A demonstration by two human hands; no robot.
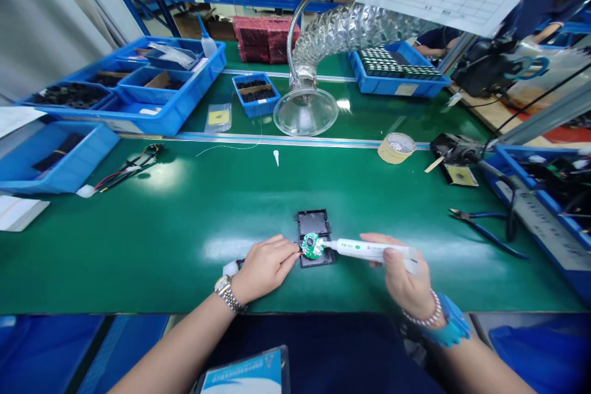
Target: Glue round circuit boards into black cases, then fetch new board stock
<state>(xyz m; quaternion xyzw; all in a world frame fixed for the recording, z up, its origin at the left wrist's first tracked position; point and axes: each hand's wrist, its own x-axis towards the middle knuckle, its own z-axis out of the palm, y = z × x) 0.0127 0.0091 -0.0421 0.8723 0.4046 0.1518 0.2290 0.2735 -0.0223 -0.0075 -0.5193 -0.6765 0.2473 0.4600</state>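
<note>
A small round green circuit board (311, 246) lies over the lower half of an open black plastic case (313, 221). My left hand (266, 266) is closed at the board's left edge, its fingers together over the board's wires. A white connector (230, 268) on those wires sticks out behind that hand, while the stretch under the palm is hidden. My right hand (406, 274) grips a white glue tube (360, 249), held nearly level. The tube's narrow nozzle points left and meets the right side of the board, as far as I can see.
A metal fume hood (305, 112) hangs beyond the case. A white nozzle cap (276, 157), a tape roll (396, 148) and blue-handled cutters (489, 231) lie on the green bench (184, 246). Blue parts bins (60, 163) stand left, another bin (545, 209) right.
</note>
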